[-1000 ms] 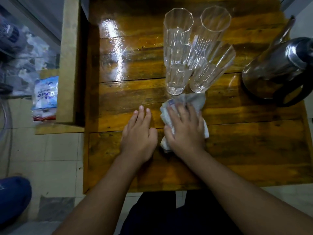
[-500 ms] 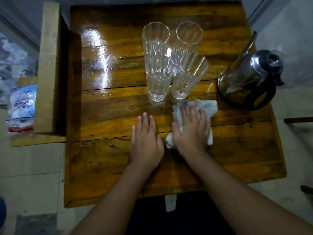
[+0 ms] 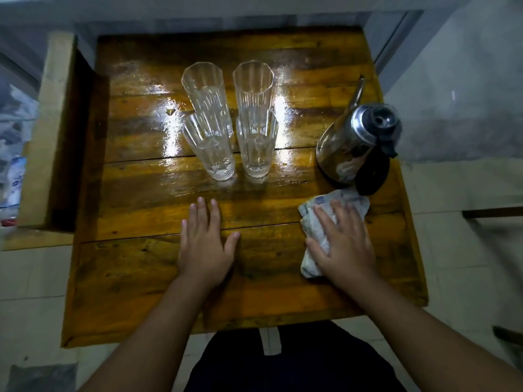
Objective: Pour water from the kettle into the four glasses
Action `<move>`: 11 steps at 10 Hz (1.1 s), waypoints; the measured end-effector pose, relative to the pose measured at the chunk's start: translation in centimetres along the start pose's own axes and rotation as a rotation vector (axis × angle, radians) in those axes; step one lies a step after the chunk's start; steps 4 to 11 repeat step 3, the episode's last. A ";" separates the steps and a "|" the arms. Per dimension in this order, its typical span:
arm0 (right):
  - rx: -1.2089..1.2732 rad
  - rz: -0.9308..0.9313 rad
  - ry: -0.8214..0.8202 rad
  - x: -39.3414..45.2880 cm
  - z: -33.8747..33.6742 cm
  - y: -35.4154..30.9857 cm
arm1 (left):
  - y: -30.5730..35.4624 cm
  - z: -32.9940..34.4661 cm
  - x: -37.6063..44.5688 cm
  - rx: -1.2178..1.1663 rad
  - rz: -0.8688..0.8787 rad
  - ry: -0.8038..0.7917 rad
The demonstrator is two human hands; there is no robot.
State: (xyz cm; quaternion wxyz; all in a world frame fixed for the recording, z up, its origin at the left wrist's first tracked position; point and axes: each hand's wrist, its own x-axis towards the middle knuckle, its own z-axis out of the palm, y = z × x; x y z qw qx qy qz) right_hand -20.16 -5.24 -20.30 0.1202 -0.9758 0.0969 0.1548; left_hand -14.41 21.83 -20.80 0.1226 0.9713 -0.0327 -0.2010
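Kettle [image 3: 351, 142], shiny steel with a dark handle and a thin spout, at the right side of a glossy wooden table [image 3: 135, 278], upright. Four clear ribbed glasses [image 3: 230, 123] near the middle, two rows of two, standing close together, well apart from both hands. Water level inside hard to tell. Right hand [image 3: 346, 244] flat, fingers spread, pressing down on a crumpled white cloth [image 3: 311, 260] just in front of the kettle, cloth edge near the kettle's handle. Left hand [image 3: 205, 244] open, palm down on bare wood, fingers together, gripping nothing, in front of the glasses. Pale tiled floor [image 3: 28, 278] around the table.
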 end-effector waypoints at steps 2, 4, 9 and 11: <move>0.035 -0.007 -0.252 1.2 -3.1 -0.9 | 1.0 -4.5 0.6 0.014 -0.062 -0.161; 0.264 0.018 -0.265 0.6 -6.8 -1.5 | 2.6 -7.0 -1.0 -0.157 -0.005 -0.133; 0.264 0.018 -0.265 0.6 -6.8 -1.5 | 2.6 -7.0 -1.0 -0.157 -0.005 -0.133; 0.264 0.018 -0.265 0.6 -6.8 -1.5 | 2.6 -7.0 -1.0 -0.157 -0.005 -0.133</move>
